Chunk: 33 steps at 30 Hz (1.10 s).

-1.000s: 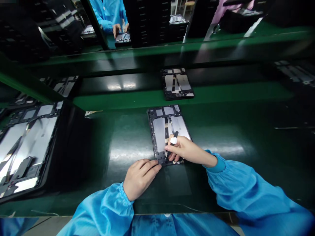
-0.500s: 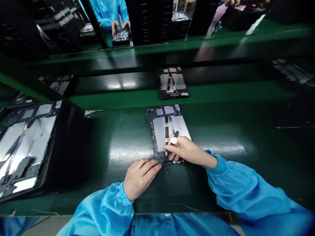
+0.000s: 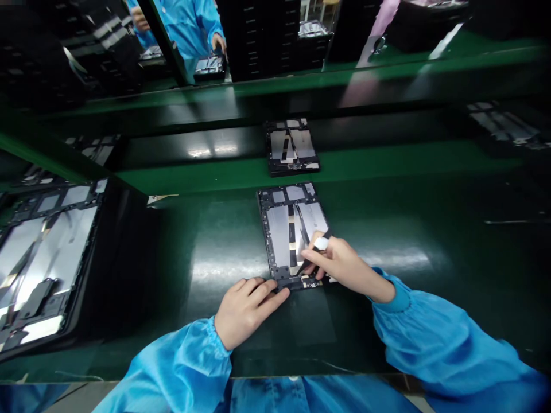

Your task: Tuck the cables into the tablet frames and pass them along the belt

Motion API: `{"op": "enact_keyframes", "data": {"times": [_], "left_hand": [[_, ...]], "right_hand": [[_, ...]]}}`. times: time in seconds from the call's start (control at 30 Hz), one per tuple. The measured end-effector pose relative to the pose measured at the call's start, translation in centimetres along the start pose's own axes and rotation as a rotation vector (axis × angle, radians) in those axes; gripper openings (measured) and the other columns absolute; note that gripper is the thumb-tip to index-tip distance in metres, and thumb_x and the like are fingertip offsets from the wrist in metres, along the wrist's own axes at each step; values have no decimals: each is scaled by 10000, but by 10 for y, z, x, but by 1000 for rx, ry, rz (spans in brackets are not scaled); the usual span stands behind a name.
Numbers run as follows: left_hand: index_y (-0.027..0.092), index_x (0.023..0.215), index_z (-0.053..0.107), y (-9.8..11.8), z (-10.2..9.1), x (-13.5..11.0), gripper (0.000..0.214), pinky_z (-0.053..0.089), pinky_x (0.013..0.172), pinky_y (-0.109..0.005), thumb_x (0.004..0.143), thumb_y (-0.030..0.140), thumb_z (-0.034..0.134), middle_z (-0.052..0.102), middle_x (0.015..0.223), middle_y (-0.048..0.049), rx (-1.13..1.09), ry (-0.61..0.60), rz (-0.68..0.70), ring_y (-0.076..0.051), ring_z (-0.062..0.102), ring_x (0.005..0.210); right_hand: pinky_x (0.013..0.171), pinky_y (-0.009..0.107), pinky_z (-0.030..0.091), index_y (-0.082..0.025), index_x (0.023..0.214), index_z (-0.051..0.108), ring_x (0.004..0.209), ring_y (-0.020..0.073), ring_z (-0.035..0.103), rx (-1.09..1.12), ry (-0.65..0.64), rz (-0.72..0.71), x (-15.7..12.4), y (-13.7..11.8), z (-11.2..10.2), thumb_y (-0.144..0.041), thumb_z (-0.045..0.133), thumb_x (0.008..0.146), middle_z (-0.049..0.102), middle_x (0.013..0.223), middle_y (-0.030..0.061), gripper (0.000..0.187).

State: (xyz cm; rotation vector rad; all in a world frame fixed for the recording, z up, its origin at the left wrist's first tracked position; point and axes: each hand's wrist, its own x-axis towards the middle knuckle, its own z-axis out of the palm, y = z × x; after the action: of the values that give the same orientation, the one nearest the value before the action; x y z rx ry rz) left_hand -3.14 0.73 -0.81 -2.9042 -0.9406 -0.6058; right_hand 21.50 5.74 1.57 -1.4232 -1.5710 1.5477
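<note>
One opened tablet (image 3: 279, 235), its thin parts laid bare

The tablet lies flat on the green bench (image 3: 215, 229), straight in front of the person, inner side up. The left hand (image 3: 247, 312) is loosely bent, with the tips at the near left corner; how hard they press, I cannot tell. The right hand (image 3: 342, 265) is pinched narrow around a slim black tool (image 3: 303, 266), which slants down toward the near end of a dark ribbon (image 3: 292, 235). A white wrap (image 3: 321, 244) circles one finger of that hand.

As a slab, the tablet looks fairly light and stiff, and probably smooth enough to slide on this glossy bench, so a steadying touch at the corner suits it. The ribbon seems soft and easily creased, and the small board (image 3: 312, 281) by the near edge looks fragile. Pressure on the silver panels is best avoided too. The outer rim seems the safest hold, taken along two opposite sides.

Beyond, well apart, lies a second tablet (image 3: 299, 143), also open; a third tablet (image 3: 71, 241) tops a dark stack (image 3: 124, 264) at the left.
</note>
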Motion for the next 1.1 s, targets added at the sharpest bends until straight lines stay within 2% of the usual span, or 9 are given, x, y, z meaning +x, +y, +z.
{"op": "enact_keyframes", "data": {"times": [0.1,0.2,0.37,0.6,0.8,1.1], "left_hand": [[215,1228,590,-3,2,1,299,514,722,-303,995,119,430,656,1082,-57,-44,1,-4,-185,600,930],[213,1221,592,-4,3,2,295,519,715,-309,987,113,443,645,1083,-67,-61,13,-19,-189,602,929],[220,1217,595,-2,3,3,295,520,739,-310,979,107,461,641,1078,-68,-58,30,-31,-190,601,948],[218,1223,597,-1,10,-2,296,497,757,-316,963,127,489,631,1161,-92,-14,27,-19,-215,602,1004],[226,1325,538,1,9,-2,387,484,740,-326,973,110,425,630,1166,-101,80,-29,18,-225,598,995],[237,1300,557,3,12,-1,368,505,754,-337,951,135,497,609,1146,-98,38,-31,-33,-228,590,981]], "right_hand": [[499,238,523,-198,786,552,635,171,678,-90,85,-119,-14,8,-7,-387,556,931,630,704,11,238],[519,252,494,-200,791,575,643,169,654,-179,101,-174,-21,11,-7,-390,546,948,615,737,13,248],[517,259,443,-202,784,579,588,155,618,-252,106,-180,-20,11,-2,-373,549,950,611,693,-7,241],[552,250,501,-196,776,574,615,167,682,-73,93,-157,-19,12,-2,-336,589,915,633,658,-20,198],[556,255,514,-199,778,568,636,176,696,-82,93,-145,-18,11,-2,-338,578,926,634,665,-13,203],[563,254,509,-199,789,575,639,179,704,-89,97,-158,-16,12,-2,-318,578,927,667,663,-7,183]]}}
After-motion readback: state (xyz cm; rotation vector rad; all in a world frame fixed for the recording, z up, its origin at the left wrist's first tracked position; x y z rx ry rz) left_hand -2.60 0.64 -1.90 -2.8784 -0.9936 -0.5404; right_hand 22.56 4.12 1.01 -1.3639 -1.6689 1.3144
